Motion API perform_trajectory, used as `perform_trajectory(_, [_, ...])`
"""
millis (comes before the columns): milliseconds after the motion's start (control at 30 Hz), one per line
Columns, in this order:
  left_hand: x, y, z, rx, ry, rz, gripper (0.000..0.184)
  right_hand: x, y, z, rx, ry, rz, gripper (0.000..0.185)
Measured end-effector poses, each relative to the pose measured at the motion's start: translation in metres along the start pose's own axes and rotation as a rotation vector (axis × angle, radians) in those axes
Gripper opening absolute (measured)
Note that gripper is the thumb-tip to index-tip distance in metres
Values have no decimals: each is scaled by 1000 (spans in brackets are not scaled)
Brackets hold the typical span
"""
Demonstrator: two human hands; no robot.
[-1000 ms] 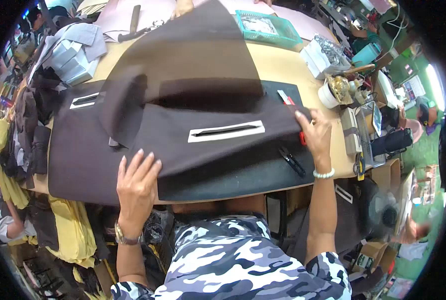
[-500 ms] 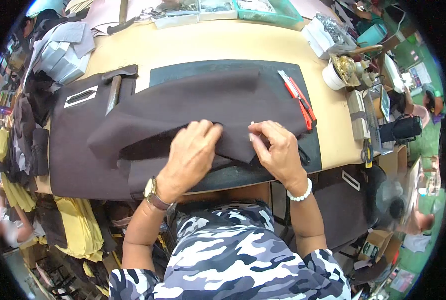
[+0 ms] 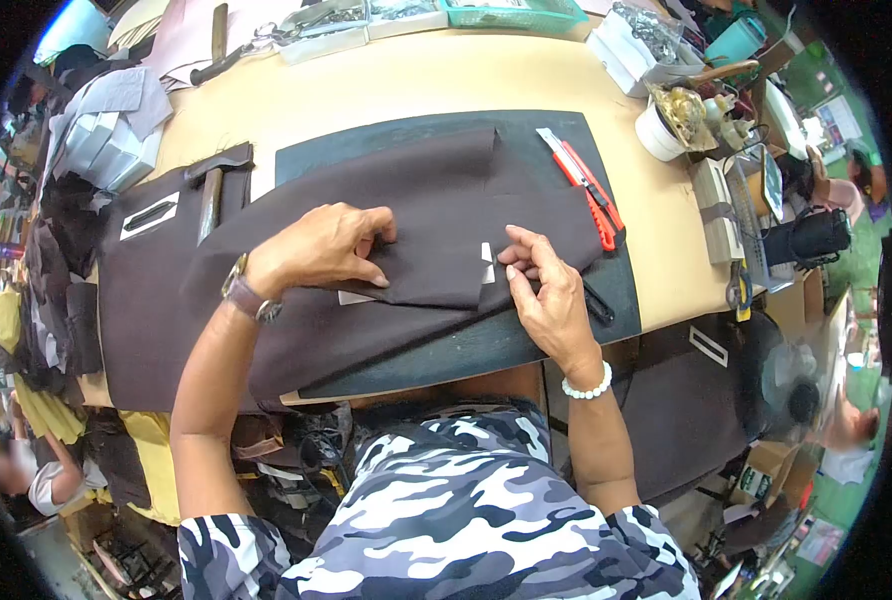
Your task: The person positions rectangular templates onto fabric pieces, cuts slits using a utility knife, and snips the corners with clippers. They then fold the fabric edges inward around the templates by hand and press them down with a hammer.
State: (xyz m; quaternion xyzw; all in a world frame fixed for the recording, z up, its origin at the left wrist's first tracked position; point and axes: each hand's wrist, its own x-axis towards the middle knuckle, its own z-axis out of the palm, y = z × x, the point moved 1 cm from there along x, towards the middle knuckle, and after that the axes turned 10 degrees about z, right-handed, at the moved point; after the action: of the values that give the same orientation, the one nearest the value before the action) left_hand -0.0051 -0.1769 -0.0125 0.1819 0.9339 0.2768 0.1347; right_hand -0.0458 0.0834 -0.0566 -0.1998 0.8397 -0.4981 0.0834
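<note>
A large dark brown fabric piece lies folded over the dark cutting mat. My left hand rests on the fold, fingers curled and the thumb apart from them, touching the fabric. A white strip peeks out under the folded edge below that hand. At the flap's right edge a small white piece shows. Beside it my right hand hovers with thumb and fingers apart, seemingly holding nothing. A red box cutter lies beyond, at upper right.
On the left, a hammer and a white-framed zipper-like piece lie on the fabric. Trays of hardware line the far edge. At right stand a white tub and a pen-like black tool. Other people work at both sides.
The raised fabric has been laid flatter over the mat. My left hand has moved left and loosened; my right hand's fingers have parted. The white pieces now show more.
</note>
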Motion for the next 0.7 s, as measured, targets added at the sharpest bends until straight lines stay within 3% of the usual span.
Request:
perform_trajectory(133, [-13, -11, 12, -97, 71, 103, 18, 2, 1, 2, -57, 26, -27, 35])
perform_trajectory(267, [-7, -33, -30, -315, -24, -149, 18, 6, -1, 4, -80, 45, -8, 34])
perform_trajectory(333, [11, -55, -68, -115, 280, -323, 13, 7, -1, 4, -100, 53, -1, 34])
perform_trajectory(367, [17, -53, -90, 37, 466, -279, 18, 7, -1, 5, -110, 56, 4, 34])
perform_trajectory(400, [24, -67, -105, 466, 584, -258, 28, 7, -1, 5, -120, 59, 10, 35])
perform_trajectory(433, [33, -82, -108, 375, 686, -290, 45, 7, -2, 6, -107, 53, 21, 35])
perform_trajectory(500, [60, -130, -92, 564, 998, -97, 62, 6, -4, 6, -84, 43, 49, 37])
perform_trajectory(567, [60, -78, -74, 564, 849, -118, 69, 6, -5, 5, -97, 56, 24, 38])
perform_trajectory(633, [52, -42, -45, 565, 792, 208, 55, 5, -5, 6, -111, 51, 9, 39])
perform_trajectory(700, [36, -2, -5, 393, 715, 253, 25, 5, -6, 6, -132, 34, -3, 41])
